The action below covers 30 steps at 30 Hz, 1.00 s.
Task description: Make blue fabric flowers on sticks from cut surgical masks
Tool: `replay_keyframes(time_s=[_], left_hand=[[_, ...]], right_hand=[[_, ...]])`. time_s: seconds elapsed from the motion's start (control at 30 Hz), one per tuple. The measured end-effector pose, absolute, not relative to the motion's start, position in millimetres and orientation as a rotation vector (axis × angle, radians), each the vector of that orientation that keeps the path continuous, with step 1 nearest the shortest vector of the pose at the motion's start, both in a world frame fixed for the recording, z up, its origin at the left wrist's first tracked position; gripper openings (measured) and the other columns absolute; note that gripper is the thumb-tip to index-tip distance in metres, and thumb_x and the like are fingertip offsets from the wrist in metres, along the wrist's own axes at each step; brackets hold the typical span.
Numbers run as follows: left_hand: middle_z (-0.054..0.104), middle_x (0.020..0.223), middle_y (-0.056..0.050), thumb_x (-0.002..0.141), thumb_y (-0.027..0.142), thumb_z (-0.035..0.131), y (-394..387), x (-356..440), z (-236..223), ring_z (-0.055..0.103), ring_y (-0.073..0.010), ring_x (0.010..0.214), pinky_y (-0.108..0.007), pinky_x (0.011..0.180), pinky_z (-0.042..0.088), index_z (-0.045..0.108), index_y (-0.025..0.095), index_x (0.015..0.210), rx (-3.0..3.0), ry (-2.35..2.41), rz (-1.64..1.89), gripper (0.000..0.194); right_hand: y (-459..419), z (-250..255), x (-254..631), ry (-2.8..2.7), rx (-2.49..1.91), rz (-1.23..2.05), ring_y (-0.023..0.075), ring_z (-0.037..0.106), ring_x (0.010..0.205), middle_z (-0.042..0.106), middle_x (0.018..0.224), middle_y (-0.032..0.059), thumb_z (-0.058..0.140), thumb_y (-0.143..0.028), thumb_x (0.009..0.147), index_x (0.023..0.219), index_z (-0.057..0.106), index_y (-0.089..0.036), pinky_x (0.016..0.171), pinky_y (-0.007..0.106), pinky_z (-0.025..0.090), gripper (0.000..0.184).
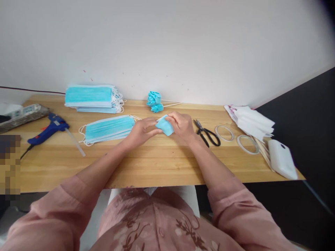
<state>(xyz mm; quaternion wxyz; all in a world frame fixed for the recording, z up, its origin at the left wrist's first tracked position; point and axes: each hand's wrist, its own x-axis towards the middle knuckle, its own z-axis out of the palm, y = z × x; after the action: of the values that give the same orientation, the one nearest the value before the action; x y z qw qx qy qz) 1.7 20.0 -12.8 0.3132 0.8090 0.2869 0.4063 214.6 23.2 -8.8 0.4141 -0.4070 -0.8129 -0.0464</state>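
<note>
A: State the condition of the hands.
B: Both are engaged on one item. The left hand pinches the left side of a small light-blue piece between thumb and fingers; the right hand grips its upper right side, fingers curled.
A: Position of that piece?
B: Between the two hands, over the middle stretch of the wooden surface, between its far and near edges. Whether it touches the wood cannot be determined.
A: Items toward the far edge?
B: Blue paper-like flowers lie beyond the hands, with thin pale sticks extending rightward. A stack of blue masks lies toward the far left corner (ear loops bunched at its right end). A second group of masks lies nearer, just beside the left hand.
A: Left edge?
B: A blue glue gun with its clear stick, near a power strip.
A: Right side?
B: Black-handled cutters near the right hand, then two white rings. White sheets occupy the far right corner; a white case lies at the near right corner.
</note>
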Motion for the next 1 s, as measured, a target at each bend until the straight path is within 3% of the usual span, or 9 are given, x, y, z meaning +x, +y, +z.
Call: replay_keyframes(time_s=[0.47, 0.53, 0.67, 0.73, 0.87, 1.0], left_hand=[[0.077, 0.087, -0.005, 0.080, 0.045, 0.078, 9, 13, -19, 0.070, -0.0195, 0.081, -0.030, 0.078, 0.051, 0.072, 0.018, 0.081, 1.793, 0.922, 1.282, 0.028], [0.077, 0.090, -0.004, 0.078, 0.041, 0.080, 8, 14, -19, 0.071, -0.0190, 0.082, -0.029, 0.079, 0.052, 0.072, 0.019, 0.094, 1.680, 0.937, 1.312, 0.029], [0.074, 0.077, 0.001, 0.075, 0.030, 0.082, 7, 16, -16, 0.070, -0.0167, 0.075, -0.028, 0.076, 0.051, 0.062, 0.020, 0.128, 1.509, 0.998, 1.238, 0.057], [0.072, 0.072, 0.002, 0.072, 0.030, 0.083, 9, 16, -16, 0.067, -0.0152, 0.070, -0.026, 0.071, 0.050, 0.066, 0.018, 0.122, 1.408, 0.978, 1.207, 0.054], [0.071, 0.070, -0.001, 0.062, 0.037, 0.089, 13, 17, -20, 0.061, -0.0114, 0.062, -0.022, 0.056, 0.044, 0.071, 0.014, 0.081, 1.228, 0.930, 1.182, 0.035], [0.069, 0.068, 0.000, 0.060, 0.039, 0.091, 13, 18, -20, 0.056, -0.0088, 0.056, -0.020, 0.045, 0.042, 0.067, 0.014, 0.073, 1.099, 0.868, 1.168, 0.036]], right_hand=[[20, -11, 208, -1.948, -0.969, -0.105, 0.0128, 0.059, 0.053, 0.068, 0.062, 0.0003, 0.042, -0.048, 0.106, 0.087, 0.069, -0.020, 0.056, 0.025, 0.039, 0.044], [20, -11, 208, -1.933, -0.997, -0.098, 0.0130, 0.059, 0.054, 0.068, 0.063, 0.0006, 0.041, -0.050, 0.105, 0.087, 0.069, -0.020, 0.056, 0.025, 0.039, 0.044], [19, -12, 207, -1.915, -1.065, -0.094, 0.0131, 0.059, 0.055, 0.070, 0.066, 0.0013, 0.039, -0.052, 0.106, 0.086, 0.069, -0.021, 0.057, 0.026, 0.040, 0.047], [18, -12, 206, -1.913, -1.070, -0.097, 0.0133, 0.059, 0.054, 0.070, 0.066, 0.0018, 0.038, -0.053, 0.106, 0.086, 0.069, -0.021, 0.057, 0.026, 0.040, 0.048], [17, -13, 204, -1.911, -1.060, -0.102, 0.0131, 0.059, 0.053, 0.070, 0.065, 0.0020, 0.039, -0.052, 0.105, 0.086, 0.070, -0.021, 0.056, 0.026, 0.039, 0.048], [17, -13, 203, -1.907, -1.053, -0.142, 0.0123, 0.059, 0.052, 0.070, 0.064, 0.0013, 0.040, -0.050, 0.106, 0.085, 0.070, -0.020, 0.055, 0.026, 0.039, 0.047]])
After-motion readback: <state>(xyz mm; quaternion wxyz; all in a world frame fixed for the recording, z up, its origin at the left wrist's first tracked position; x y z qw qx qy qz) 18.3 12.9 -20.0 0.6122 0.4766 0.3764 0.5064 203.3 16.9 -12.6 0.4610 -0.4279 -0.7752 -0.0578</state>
